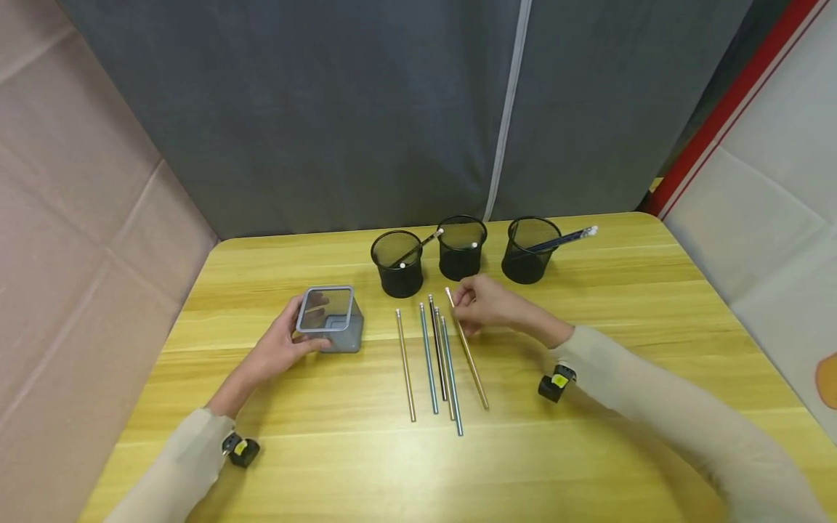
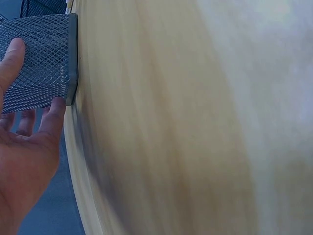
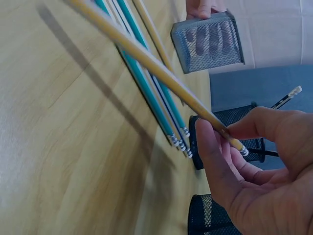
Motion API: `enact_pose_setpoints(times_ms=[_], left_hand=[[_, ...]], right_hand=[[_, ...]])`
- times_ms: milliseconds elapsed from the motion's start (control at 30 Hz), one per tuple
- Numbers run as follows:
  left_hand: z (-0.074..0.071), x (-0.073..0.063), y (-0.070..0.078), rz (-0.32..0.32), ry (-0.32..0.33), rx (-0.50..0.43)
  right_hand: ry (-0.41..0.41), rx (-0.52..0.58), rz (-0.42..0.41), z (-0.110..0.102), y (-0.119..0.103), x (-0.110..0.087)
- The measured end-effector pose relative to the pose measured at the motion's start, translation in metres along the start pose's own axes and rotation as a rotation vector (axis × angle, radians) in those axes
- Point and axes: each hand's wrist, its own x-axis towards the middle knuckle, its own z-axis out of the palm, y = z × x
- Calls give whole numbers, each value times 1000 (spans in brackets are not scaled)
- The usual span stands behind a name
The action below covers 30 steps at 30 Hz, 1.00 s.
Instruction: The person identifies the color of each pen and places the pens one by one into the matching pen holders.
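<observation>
My right hand (image 1: 485, 302) pinches a gold pencil (image 3: 156, 72) between thumb and fingertips near its white eraser end. In the right wrist view the pencil slants above the table and casts a shadow there. My left hand (image 1: 280, 350) holds a square grey mesh pen holder (image 2: 41, 46) from its left side, thumb at the front and fingers around the back. Left of the right hand, several pencils lie side by side: a gold pencil (image 1: 405, 367) apart at the left, a blue pencil (image 1: 429, 363), and a bunch of black, gold and blue ones.
Three round black mesh cups stand behind the pencils: a left cup (image 1: 402, 282), a middle cup (image 1: 460, 263) and a right cup (image 1: 525, 266), each with pencils in it. Dark blue pencils (image 1: 569, 238) lean out of the right one. A grey curtain (image 1: 327, 116) hangs behind the table.
</observation>
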Motion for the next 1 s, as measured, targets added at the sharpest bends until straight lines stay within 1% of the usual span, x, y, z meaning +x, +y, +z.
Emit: enact_pose_setpoints(times_ms=[133,367,567,700,1000], left_hand=[[0,0,1,-4,2,10],[0,0,2,-11,2,17],[0,0,1,4,-3,5],[1,0,1,13,-6,-7],[0,0,0,16,-4,-8]], right_hand=[[3,40,-30,-1,-5,-2],[-5,75,-130,-5,-10,-4],[-18,70,-194,-9,-16,-8],[-10,54,-216,-10,-21,-11],[52,50,-245,-13,-30,-15]])
